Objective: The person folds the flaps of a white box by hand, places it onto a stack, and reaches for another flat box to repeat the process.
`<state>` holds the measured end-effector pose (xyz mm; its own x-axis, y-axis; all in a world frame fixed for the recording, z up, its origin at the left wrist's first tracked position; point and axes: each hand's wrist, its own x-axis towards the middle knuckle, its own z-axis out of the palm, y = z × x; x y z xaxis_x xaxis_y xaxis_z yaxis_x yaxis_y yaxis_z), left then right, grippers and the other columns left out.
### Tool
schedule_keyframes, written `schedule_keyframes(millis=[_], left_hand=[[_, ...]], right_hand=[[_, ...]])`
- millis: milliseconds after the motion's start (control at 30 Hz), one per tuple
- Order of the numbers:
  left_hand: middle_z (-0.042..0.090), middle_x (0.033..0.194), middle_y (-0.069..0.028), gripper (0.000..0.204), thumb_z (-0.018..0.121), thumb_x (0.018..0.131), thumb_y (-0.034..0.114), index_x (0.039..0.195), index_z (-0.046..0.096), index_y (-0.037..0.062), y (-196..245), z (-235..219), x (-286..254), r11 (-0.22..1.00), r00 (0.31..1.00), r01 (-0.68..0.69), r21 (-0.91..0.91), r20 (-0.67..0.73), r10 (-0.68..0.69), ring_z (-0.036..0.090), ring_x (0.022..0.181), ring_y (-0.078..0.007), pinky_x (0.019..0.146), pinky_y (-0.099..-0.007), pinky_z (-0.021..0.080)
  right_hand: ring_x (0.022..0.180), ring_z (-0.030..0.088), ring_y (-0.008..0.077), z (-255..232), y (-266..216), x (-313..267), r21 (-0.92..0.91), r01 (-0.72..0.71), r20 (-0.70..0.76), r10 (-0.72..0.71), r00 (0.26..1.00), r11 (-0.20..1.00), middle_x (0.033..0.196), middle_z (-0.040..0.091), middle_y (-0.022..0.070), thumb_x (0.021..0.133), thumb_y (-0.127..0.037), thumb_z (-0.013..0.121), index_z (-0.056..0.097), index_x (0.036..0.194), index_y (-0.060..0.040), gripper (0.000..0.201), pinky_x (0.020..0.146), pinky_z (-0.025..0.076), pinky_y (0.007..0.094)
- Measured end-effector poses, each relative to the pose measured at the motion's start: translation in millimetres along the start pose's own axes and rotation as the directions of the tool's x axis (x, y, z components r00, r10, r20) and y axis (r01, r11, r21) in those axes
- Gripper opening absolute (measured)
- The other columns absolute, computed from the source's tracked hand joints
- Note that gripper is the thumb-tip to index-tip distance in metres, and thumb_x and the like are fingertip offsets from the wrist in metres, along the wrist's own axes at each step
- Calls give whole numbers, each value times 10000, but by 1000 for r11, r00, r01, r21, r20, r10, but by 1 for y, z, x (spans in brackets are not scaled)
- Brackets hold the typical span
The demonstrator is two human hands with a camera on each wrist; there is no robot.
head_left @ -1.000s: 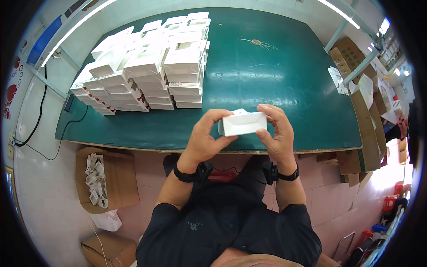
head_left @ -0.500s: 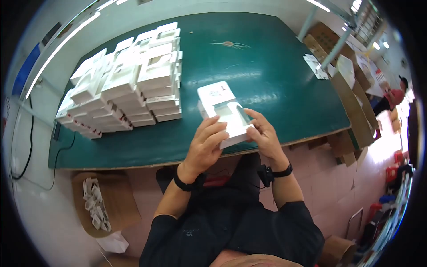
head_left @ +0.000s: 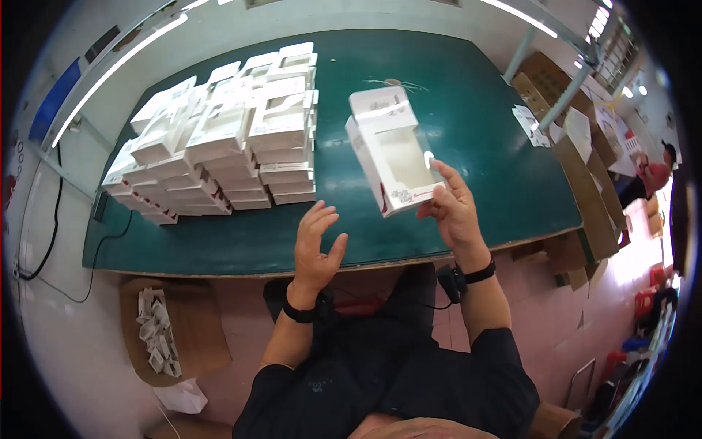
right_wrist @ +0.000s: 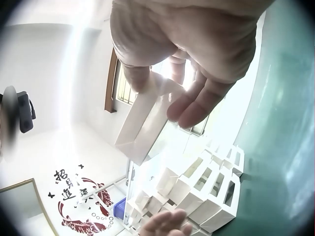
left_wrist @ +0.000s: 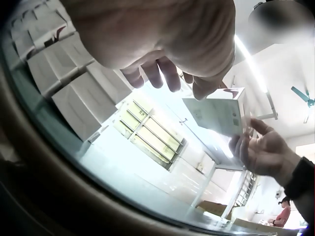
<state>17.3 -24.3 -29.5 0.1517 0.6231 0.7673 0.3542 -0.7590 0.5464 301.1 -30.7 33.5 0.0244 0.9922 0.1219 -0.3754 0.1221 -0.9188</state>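
Observation:
A white windowed carton [head_left: 371, 157] with printed lettering is held up over the green table, tilted, its window side toward the head camera. My right hand [head_left: 455, 208] pinches it by the lower right corner, thumb and fingers on either side of the wall. Apart from the carton, my left hand [head_left: 316, 249] hovers near the table's front edge, fingers loosely spread and holding nothing. In the left wrist view the carton [left_wrist: 219, 115] shows a plain side beyond the left fingers. The right wrist view has the carton [right_wrist: 142, 120] between the right thumb and fingers.
Stacks of similar white cartons [head_left: 219, 139] fill the left of the green table [head_left: 468, 146]. Below it on the floor stands a cardboard box [head_left: 201, 329] with white pieces inside. Large cardboard boxes [head_left: 592, 175] line the right edge, and a person [head_left: 651, 172] is beyond them.
The carton has been raised and turned, now showing its window and lettering. My left hand has let go of it and drawn back left; my right hand keeps hold.

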Motion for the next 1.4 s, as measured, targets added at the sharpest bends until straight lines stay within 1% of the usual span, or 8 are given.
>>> schedule_keyframes(millis=[100,367,633,967,1100,1267,1333,1400], left_hand=[[683,1294,-154,405,786,860,42,1243,657,42,-18,1,-24,989,987,142,26,76,-144,597,1331,-404,1090,-474,497],[715,1213,-159,335,780,863,60,1186,696,31,-28,7,-38,967,965,247,58,78,-251,641,1261,-370,1044,-443,517],[720,1173,-162,301,777,865,63,1152,699,26,-28,4,-39,970,968,241,19,61,-242,667,1211,-368,1022,-444,527],[724,1184,-171,293,779,868,70,1148,702,29,-29,2,-40,974,970,226,33,89,-228,673,1194,-373,1004,-444,537],[726,1199,-182,294,782,874,81,1154,706,31,-27,6,-40,972,965,232,36,121,-235,676,1182,-378,1005,-444,539],[725,1217,-194,299,786,875,87,1158,707,34,-29,8,-43,968,960,231,99,138,-243,678,1171,-385,1017,-446,534],[725,1218,-192,300,785,874,85,1159,706,34,-29,9,-41,970,958,215,109,166,-232,676,1174,-386,1024,-449,529],[725,1219,-190,304,784,871,81,1160,704,35,-27,9,-41,966,953,204,159,193,-233,673,1178,-388,1039,-456,519]], right_hand=[[804,705,138,17,-8,29,1,36,1,-36,999,999,1069,726,70,1043,-275,672,507,1505,-43,543,715,617,305],[735,689,107,95,7,122,-78,50,28,-48,998,996,1018,714,69,1046,-372,681,588,1348,3,490,685,612,294],[656,639,87,140,23,161,-252,7,-59,-23,998,968,991,690,64,1030,-424,703,641,1249,6,487,602,560,257],[634,571,73,156,34,162,-362,120,127,-78,989,924,963,633,37,1043,-500,660,667,1223,-8,524,569,498,239],[696,604,78,131,35,157,-393,109,124,-65,990,913,983,646,35,1042,-515,651,674,1251,-31,527,603,524,252],[739,629,91,48,30,148,-559,85,17,-90,996,825,1019,673,39,1017,-523,680,692,1239,-22,548,630,539,270],[960,703,248,-10,29,148,-744,55,-54,-142,988,666,1048,737,127,959,-514,733,724,1177,-2,557,873,570,377],[1059,705,302,-79,32,149,-880,58,-89,-284,955,472,1132,748,167,919,-509,761,732,1185,-4,572,952,552,399]])
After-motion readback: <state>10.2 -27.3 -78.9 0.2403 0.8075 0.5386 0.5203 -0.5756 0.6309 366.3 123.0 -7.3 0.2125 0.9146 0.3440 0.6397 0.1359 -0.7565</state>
